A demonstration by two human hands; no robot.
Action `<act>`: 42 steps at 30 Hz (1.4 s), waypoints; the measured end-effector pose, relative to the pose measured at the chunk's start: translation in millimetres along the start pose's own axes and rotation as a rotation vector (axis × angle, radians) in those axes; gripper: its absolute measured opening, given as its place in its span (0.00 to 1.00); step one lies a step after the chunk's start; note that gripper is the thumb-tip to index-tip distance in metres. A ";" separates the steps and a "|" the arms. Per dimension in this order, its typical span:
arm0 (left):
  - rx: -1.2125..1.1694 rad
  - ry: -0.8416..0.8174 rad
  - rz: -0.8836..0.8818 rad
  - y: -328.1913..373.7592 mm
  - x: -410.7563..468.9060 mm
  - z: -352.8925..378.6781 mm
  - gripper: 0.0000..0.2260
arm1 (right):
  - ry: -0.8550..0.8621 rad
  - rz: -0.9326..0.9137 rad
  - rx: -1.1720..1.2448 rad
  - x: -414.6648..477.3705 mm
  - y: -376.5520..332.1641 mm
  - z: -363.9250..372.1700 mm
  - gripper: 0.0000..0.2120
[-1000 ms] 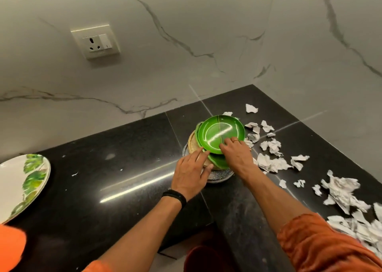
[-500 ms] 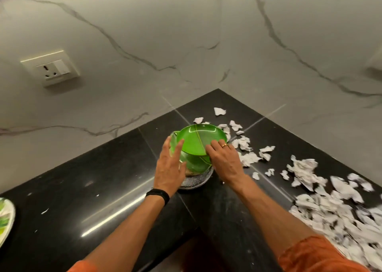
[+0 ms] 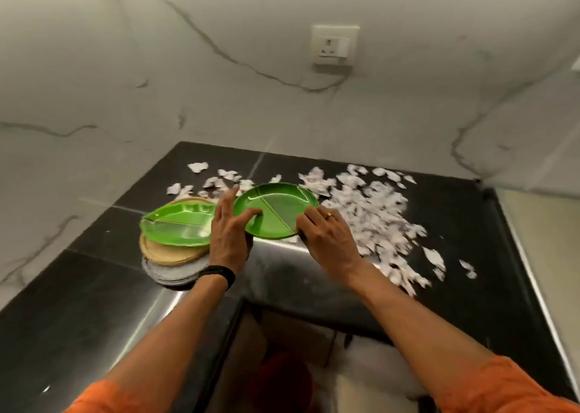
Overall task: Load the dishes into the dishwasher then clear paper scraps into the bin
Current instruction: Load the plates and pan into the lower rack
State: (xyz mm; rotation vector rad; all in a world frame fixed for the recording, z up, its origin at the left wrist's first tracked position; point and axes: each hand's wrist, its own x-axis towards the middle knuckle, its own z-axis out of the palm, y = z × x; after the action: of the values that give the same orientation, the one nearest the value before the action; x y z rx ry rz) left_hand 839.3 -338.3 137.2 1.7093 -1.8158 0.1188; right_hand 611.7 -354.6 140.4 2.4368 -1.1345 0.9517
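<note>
Green and glossy, the plate (image 3: 276, 208) is held over the counter (image 3: 94, 302) between both hands, the left hand (image 3: 230, 233) pinching its left rim, the right hand (image 3: 326, 237) its right. A slack grip could drop it; a low swing could scatter the scraps (image 3: 370, 218) beside the right hand.

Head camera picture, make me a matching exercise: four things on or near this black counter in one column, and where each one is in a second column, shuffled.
Things
1. round green plate
2. leaf-shaped green plate
3. paper scraps
4. socket

Places
A. on the wall
B. held by the left hand and the right hand
C. on top of the plate stack
D. strewn over the counter

Pairs: 1-B, 2-C, 3-D, 4-A
</note>
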 end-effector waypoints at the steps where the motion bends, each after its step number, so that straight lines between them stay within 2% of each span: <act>1: -0.034 -0.019 0.040 12.7 -3.2 5.3 0.28 | -0.002 0.029 -0.029 -17.2 2.0 -13.6 0.06; 5: -0.198 -0.153 0.204 86.9 -35.1 33.0 0.21 | -0.104 0.185 -0.160 -100.0 11.1 -77.9 0.07; 8: -0.278 -0.249 0.384 146.3 -61.7 53.1 0.17 | -0.232 0.337 -0.228 -147.1 13.5 -121.8 0.16; 12: -0.357 -0.382 0.536 232.0 -96.3 76.2 0.19 | -0.346 0.559 -0.251 -207.7 18.0 -178.1 0.25; 18: -0.413 -0.536 0.818 351.7 -153.9 100.3 0.16 | -0.420 0.849 -0.333 -319.6 21.5 -260.1 0.25; 24: -0.452 -0.703 0.991 457.2 -228.5 136.2 0.13 | -0.466 1.106 -0.379 -429.9 24.0 -316.2 0.21; 27: -0.416 -0.801 1.077 493.1 -259.3 160.6 0.14 | -0.467 1.183 -0.327 -477.7 28.0 -325.4 0.23; 31: -0.368 -0.920 1.140 527.2 -300.0 195.8 0.16 | -0.461 1.279 -0.265 -541.5 33.8 -321.9 0.17; 33: -0.323 -0.978 1.169 542.8 -322.7 219.6 0.17 | -0.464 1.348 -0.205 -576.6 40.0 -313.5 0.18; 35: -0.291 -1.023 1.183 553.5 -345.9 249.1 0.17 | -0.468 1.437 -0.163 -611.0 51.2 -297.3 0.16; 38: -0.278 -1.074 1.191 563.9 -378.3 304.6 0.17 | -0.487 1.563 -0.092 -659.2 72.0 -262.6 0.19; 42: -0.255 -1.161 1.122 565.4 -415.0 397.7 0.17 | -0.482 1.619 0.004 -717.2 107.3 -208.4 0.19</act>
State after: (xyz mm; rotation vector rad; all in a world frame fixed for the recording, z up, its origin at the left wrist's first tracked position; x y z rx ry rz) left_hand 147.7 -80.6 -187.2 0.2869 -3.2211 -0.7510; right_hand 98.9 90.1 -189.2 1.2922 -3.3160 0.5284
